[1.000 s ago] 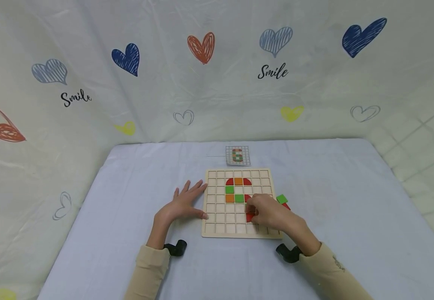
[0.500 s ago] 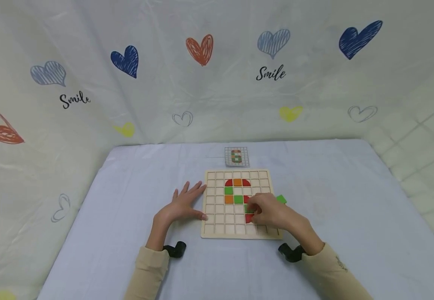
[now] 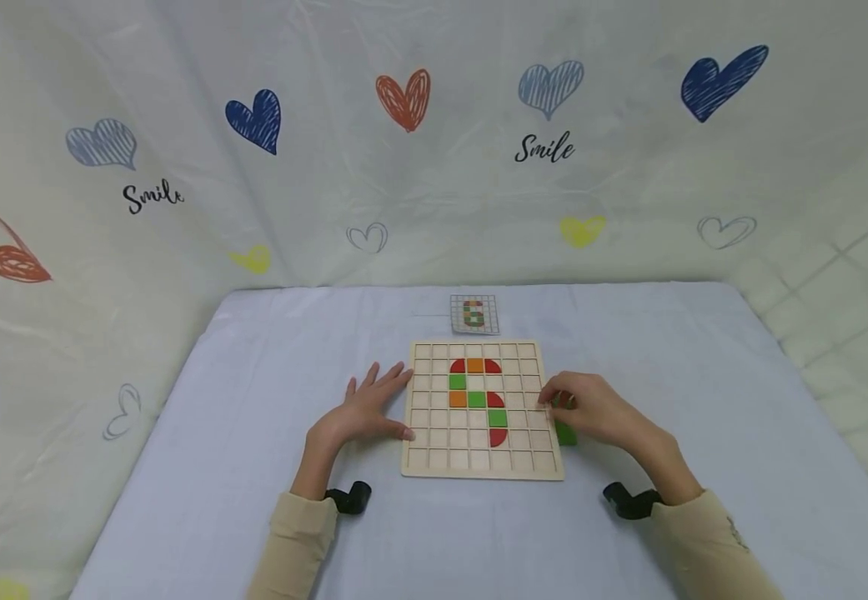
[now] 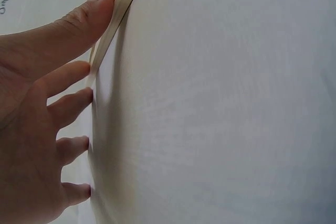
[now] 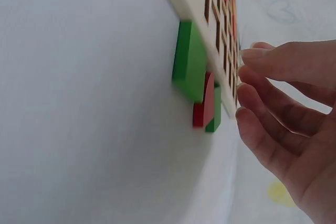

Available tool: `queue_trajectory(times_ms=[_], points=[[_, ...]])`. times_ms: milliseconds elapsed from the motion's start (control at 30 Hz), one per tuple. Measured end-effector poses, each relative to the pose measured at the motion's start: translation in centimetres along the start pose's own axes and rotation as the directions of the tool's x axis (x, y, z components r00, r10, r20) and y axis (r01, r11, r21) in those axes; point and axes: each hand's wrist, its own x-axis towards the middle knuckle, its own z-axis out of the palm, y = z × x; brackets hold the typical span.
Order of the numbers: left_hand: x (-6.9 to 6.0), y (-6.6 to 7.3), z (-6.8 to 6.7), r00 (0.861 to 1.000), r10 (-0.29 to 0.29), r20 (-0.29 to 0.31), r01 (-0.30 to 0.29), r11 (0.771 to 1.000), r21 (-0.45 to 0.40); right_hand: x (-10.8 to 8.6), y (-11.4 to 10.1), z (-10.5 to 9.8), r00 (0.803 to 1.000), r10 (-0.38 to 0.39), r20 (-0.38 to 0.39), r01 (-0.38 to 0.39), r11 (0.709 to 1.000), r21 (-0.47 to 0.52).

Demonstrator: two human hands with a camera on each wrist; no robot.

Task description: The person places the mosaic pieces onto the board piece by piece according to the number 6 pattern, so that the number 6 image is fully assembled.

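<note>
A wooden grid board (image 3: pixel 434 460) lies on the table, several red, orange and green tiles set in its cells. Newly uncovered are a green square tile (image 3: pixel 497 418) and a red rounded tile (image 3: pixel 497 437) below it. My left hand (image 3: pixel 362 417) rests at the board's left edge, thumb and fingertips touching the rim. Just over the board's right edge is my right hand (image 3: pixel 602 410), its fingers bent loosely and nothing seen between them. Beside that edge lie a green block (image 5: pixel 190 64), a red rounded block (image 5: pixel 206 106) and another green block (image 5: pixel 216 111).
A small card (image 3: pixel 474 314) printed with a coloured figure on a grid lies behind the board. White cloth (image 3: pixel 313 333) covers the table, and a curtain (image 3: pixel 471 183) with printed hearts hangs behind it.
My right hand has left the green tile in the grid and moved right to the loose blocks. The left hand stays at the board's edge.
</note>
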Motion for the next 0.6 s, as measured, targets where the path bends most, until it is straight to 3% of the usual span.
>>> queue_trajectory(times_ms=[333,600], points=[[0.0,-0.2,0.0,1.0,0.002,-0.005,-0.003,1.0,-0.004,-0.2,1.7,-0.9,0.998,-0.007,-0.063,0.004,0.999,-0.038],[0.2,-0.2,0.2,1.0,0.002,-0.007,-0.002,1.0,-0.01,0.1,2.3,-0.9,0.999,0.044,-0.008,-0.045,0.998,-0.049]])
